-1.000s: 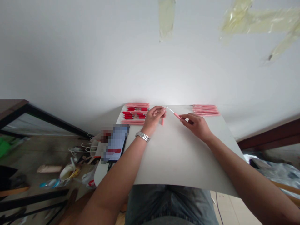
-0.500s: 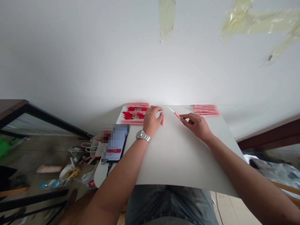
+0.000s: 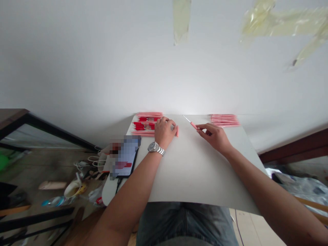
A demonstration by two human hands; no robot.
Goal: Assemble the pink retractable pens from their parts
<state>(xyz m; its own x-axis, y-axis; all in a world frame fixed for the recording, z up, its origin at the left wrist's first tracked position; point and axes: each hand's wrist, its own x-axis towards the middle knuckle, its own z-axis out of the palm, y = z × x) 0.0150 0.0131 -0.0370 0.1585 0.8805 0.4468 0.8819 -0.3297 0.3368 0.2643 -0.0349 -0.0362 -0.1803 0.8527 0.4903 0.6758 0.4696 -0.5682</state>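
Observation:
My right hand (image 3: 214, 136) pinches a pink pen part (image 3: 194, 125) between thumb and fingertips. A thin whitish refill (image 3: 186, 119) sticks out of it toward the upper left. My left hand (image 3: 165, 131), with a metal watch at the wrist, rests low over the table with fingers curled toward the thumb. Whatever lies between those fingertips is too small or hidden to make out. A short pink pen piece (image 3: 177, 132) is on the table beside the left thumb. Red pen parts (image 3: 143, 126) lie left of this hand and partly behind it, with pink pen barrels (image 3: 150, 114) beyond.
More pink barrels (image 3: 224, 120) are stacked at the table's back right, against the wall. A phone (image 3: 128, 157) lies at the left edge with a cable. The white table (image 3: 200, 177) meets the wall behind. Clutter stands on the floor at left.
My left hand has shifted slightly left, and its fingers have curled in toward the thumb. My right hand keeps the pen part almost still.

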